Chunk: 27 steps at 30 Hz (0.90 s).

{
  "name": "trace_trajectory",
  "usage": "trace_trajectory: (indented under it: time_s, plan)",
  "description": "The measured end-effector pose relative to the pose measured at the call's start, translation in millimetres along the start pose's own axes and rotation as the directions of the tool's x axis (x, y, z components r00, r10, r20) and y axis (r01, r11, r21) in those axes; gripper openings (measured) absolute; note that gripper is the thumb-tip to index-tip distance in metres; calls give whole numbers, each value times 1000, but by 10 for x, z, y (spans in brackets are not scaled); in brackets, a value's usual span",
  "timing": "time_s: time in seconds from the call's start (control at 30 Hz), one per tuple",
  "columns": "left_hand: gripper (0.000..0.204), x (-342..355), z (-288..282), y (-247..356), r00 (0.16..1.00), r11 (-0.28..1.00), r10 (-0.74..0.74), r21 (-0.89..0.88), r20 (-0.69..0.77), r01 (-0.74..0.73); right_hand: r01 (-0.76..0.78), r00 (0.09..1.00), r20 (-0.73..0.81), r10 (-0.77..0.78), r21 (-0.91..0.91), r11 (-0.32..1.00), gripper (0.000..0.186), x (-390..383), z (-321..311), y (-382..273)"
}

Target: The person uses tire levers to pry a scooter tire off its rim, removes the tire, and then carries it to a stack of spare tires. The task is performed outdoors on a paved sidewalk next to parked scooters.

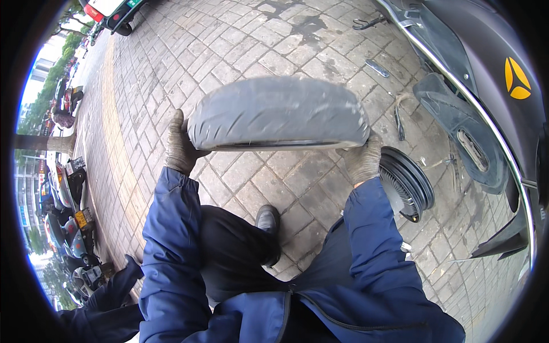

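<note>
A worn black-grey scooter tire (274,111) is held up in front of me, its tread facing me and its lower rim edge showing a dark opening. My left hand (182,146), in a dirty knit glove, grips the tire's left end with the thumb pointing up. At the other end my right hand (363,159), gloved the same way, holds the tire from below; its fingers are partly hidden. Just right of that hand, a black wheel rim with a finned hub (407,186) rests on the paving.
A dark scooter (492,51) fills the right side, a black plastic part (463,134) beside it. Pliers (369,23), a small metal tool (377,68) and a black strip (399,120) lie on the brick paving. Parked motorbikes (66,188) and another person's leg (111,294) are at left.
</note>
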State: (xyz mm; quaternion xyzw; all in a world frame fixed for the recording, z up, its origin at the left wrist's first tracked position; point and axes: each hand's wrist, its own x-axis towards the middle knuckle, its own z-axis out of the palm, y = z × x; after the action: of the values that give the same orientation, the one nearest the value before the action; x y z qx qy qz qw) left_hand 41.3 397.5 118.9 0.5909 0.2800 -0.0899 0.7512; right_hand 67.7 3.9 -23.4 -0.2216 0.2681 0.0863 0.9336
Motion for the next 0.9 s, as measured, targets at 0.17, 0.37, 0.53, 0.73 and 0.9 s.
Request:
trace_trajectory:
  time_s: [0.17,0.37,0.53,0.73,0.9]
  plan:
    - [49,184,-158,-148,972,943,231,-233,-50,-236,18,983,179,-34,91,996,46,-97,31,-45]
    - [37,156,-129,-145,937,911,338,-220,-90,-350,88,973,224,-62,-109,990,78,-189,113,-99]
    - [48,28,24,-106,997,976,20,-213,-71,-35,226,909,383,-165,-119,967,98,-221,97,-154]
    - [47,10,-7,-114,993,973,115,-202,-15,-116,122,940,335,-60,-169,978,97,-166,156,-114]
    - [45,25,-119,-112,971,962,236,-152,46,-227,151,938,337,-76,-201,968,87,-160,189,-75]
